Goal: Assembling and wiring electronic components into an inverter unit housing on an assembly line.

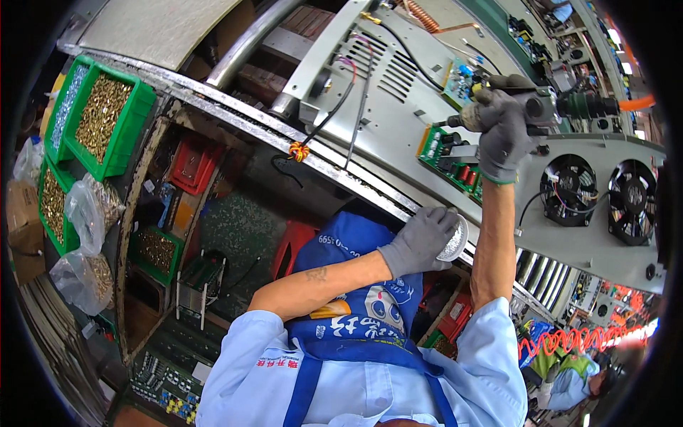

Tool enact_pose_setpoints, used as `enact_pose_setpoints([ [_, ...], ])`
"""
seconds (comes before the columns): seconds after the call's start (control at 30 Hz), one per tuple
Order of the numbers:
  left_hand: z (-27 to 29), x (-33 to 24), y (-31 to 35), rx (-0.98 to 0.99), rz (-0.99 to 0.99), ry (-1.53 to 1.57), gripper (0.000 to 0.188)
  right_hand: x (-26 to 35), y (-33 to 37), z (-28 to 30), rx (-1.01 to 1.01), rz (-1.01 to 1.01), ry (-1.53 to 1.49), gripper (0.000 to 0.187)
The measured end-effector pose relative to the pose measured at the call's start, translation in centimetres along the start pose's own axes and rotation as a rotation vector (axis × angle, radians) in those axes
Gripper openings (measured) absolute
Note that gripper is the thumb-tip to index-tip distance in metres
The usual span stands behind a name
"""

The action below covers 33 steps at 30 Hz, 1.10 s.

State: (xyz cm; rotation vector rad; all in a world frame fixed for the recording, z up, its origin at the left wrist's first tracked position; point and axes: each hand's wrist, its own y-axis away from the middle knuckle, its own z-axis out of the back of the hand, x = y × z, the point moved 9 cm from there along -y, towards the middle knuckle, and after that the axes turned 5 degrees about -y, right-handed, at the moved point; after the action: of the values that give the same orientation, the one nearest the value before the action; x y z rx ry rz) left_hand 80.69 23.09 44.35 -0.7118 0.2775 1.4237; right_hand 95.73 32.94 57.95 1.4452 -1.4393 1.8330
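**At the metal panel [388,124]: driver [546,108] in the right hand [504,135], cup [455,240] in the left hand [425,242]**

Hands apart, both gloved. Right: wrapped round the driver, bit end beside a green circuit board [448,162]; contact, cannot tell. Grip sits well forward, presumably to steady the bit. Left: closed about the cup of silvery contents, beside the bench rail [373,191], likely keeping small parts within reach. Green bins [117,169] of fasteners stand to the left, probably for the same reason.

Count: driver, 1; cup, 1; circuit boards on the panel, 2 visible; fans [568,191] at right, 2; green bins at upper left, 3, plus 1 lower.
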Motion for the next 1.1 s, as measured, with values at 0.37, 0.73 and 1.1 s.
enact_pose_setpoints([
  [0.37,0.1,-0.4,0.1,-0.019,0.015,-0.017,0.085,-0.5,-0.6,0.4,0.001,0.066,-0.089,0.018],
  [0.73,0.8,-0.7,-0.3,-0.045,-0.015,-0.105,0.081,10.1,1.3,6.0,0.123,0.213,-0.369,0.037],
  [1.1,0.8,-2.1,-1.7,0.054,-0.055,-0.235,0.081,7.4,11.8,15.9,-0.288,-0.113,-0.198,0.027],
])
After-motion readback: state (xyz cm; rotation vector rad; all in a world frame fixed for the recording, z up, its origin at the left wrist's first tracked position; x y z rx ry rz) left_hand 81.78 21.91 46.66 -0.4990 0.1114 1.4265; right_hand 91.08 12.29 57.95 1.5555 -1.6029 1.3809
